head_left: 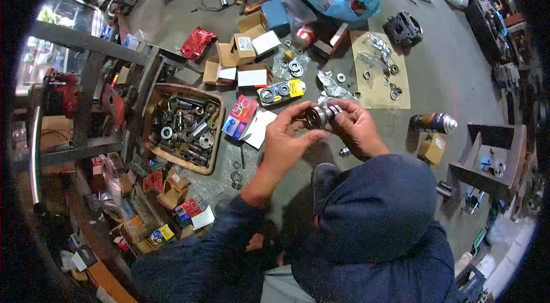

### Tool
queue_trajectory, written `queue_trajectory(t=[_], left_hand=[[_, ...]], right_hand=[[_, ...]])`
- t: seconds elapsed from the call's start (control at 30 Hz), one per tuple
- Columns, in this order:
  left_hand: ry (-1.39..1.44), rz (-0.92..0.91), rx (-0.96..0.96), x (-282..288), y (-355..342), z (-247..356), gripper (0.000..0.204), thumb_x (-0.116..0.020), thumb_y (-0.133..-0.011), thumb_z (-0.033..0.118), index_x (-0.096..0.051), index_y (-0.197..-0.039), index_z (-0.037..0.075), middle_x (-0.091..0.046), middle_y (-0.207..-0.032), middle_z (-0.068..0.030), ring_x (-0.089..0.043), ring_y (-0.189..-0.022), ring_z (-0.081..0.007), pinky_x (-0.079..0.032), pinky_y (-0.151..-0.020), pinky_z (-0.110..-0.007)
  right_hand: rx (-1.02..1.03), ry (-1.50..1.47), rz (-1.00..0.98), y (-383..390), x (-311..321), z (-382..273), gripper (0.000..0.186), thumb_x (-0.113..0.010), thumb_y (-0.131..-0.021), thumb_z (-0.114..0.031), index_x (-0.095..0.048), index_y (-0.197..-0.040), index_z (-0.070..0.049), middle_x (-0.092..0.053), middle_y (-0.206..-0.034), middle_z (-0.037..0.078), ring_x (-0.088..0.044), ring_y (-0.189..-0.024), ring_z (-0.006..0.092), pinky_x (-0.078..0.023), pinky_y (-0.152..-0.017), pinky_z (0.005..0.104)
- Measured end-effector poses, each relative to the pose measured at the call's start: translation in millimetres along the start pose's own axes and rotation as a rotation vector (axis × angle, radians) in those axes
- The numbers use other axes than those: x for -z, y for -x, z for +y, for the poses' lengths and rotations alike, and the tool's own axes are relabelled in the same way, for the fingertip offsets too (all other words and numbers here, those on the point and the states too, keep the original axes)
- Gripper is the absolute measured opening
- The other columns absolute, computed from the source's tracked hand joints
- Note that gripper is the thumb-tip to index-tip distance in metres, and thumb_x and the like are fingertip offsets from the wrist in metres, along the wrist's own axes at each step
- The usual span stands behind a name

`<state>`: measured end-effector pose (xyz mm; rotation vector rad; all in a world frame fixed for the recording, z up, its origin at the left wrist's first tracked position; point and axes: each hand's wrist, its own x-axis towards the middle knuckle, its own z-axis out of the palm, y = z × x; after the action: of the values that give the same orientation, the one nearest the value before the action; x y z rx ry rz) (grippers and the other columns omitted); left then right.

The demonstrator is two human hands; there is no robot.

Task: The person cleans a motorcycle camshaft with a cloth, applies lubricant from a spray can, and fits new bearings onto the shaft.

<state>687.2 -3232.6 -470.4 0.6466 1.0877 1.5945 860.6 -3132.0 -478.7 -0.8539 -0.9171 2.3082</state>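
A short, shiny metal shaft with a bearing on its near end [322, 115] is held up between both my hands. My left hand [289, 140] curls round the bearing end, its thumb below the ring. At the other end, my right hand [360, 130] closes its fingers over the stepped part of the shaft. Just beneath the right hand lies a small metal part [344, 152] on the floor. Beyond my hands are a crumpled clear plastic bag [332, 86] and a blue-and-yellow pack with bearings [281, 92]. My right forearm is hidden behind a dark hood [378, 205].
Left of my hands, a tray [150, 147] holds greasy metal parts. Opened cardboard boxes [243, 51] stand beyond it. A brown paper sheet [381, 97] carries rings and small parts. To the right are a spray can [432, 123], a small carton [432, 149] and a metal frame [487, 180].
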Motion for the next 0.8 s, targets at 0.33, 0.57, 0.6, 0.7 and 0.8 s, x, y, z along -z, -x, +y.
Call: queue_trajectory(t=[0.33, 0.57, 0.6, 0.7, 0.8], left_hand=[[-0.78, 0.095, -0.273, 14.5, 19.6, 36.2, 0.046, -0.084, -0.072, 0.007, -0.066, -0.114, 0.003, -0.068, -0.106, -0.0058, -0.064, -0.102, -0.0164, -0.05, -0.09, -0.03], [-0.041, 0.23, 0.225, 20.2, 28.7, 31.3, 0.015, -0.065, -0.089, 0.0, -0.066, -0.104, -0.001, -0.068, -0.086, -0.0055, -0.061, -0.068, -0.0118, -0.051, -0.062, -0.03], [-0.052, 0.25, 0.158, 26.6, 26.9, 21.6, 0.015, -0.066, -0.09, 0.004, -0.067, -0.104, -0.001, -0.069, -0.086, -0.0059, -0.06, -0.068, -0.0113, -0.051, -0.061, -0.029], [-0.055, 0.28, 0.089, 42.4, 23.8, 7.2, 0.019, -0.07, -0.089, 0.01, -0.068, -0.105, -0.001, -0.07, -0.089, -0.0054, -0.06, -0.071, -0.01, -0.049, -0.065, -0.027], [-0.052, 0.283, 0.16, 44.6, 19.5, 13.9, 0.025, -0.076, -0.084, 0.015, -0.07, -0.104, 0.002, -0.072, -0.098, -0.0027, -0.061, -0.078, -0.0082, -0.048, -0.07, -0.024]], right_hand=[[-0.3, -0.14, -0.267, -25.5, -36.5, 40.6, 0.047, -0.055, -0.098, -0.045, -0.06, -0.108, 0.0, -0.068, -0.099, 0.01, -0.069, -0.085, 0.0206, -0.058, -0.073, 0.0333], [-0.264, 0.2, -0.555, -24.2, -36.4, 44.6, 0.056, -0.039, -0.104, -0.045, -0.062, -0.111, 0.006, -0.071, -0.092, 0.015, -0.069, -0.078, 0.021, -0.056, -0.067, 0.0306], [-0.263, 0.198, -0.56, -23.6, -32.4, 42.5, 0.056, -0.039, -0.104, -0.045, -0.062, -0.111, 0.006, -0.071, -0.092, 0.015, -0.069, -0.078, 0.021, -0.056, -0.067, 0.0306], [-0.207, 0.312, -0.484, -20.4, -26.3, 40.8, 0.056, -0.037, -0.106, -0.043, -0.061, -0.111, 0.007, -0.071, -0.093, 0.015, -0.068, -0.075, 0.0181, -0.054, -0.065, 0.0296], [-0.203, 0.332, -0.406, -18.4, -16.7, 28.3, 0.055, -0.037, -0.105, -0.043, -0.061, -0.112, 0.006, -0.071, -0.093, 0.015, -0.067, -0.073, 0.0176, -0.054, -0.065, 0.0296]])
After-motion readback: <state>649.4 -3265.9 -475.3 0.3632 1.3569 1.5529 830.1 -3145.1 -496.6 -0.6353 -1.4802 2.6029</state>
